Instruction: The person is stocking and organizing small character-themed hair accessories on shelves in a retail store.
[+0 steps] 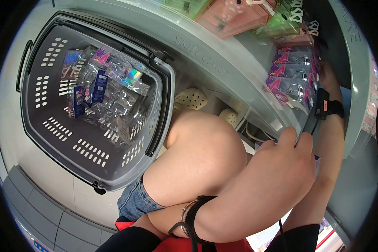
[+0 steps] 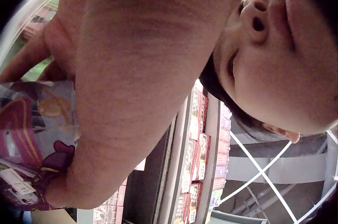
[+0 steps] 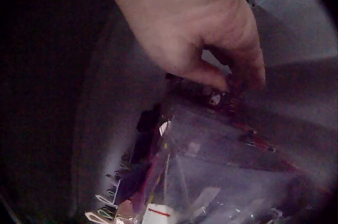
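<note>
Mostly hidden behind the left hand (image 1: 281, 170) at the lower right of the head view and cut off by the left edge of its wrist view, a clear-and-purple pack (image 2: 31, 139) is gripped between thumb and curled fingers, its long axis impossible to tell. At upper right, the right hand (image 3: 211, 34), partly hidden in the head view and dim in its own, pinches the edge of the packaged curlers (image 1: 291, 77), whose row runs up and down the frame, each pack pointing crosswise.
</note>
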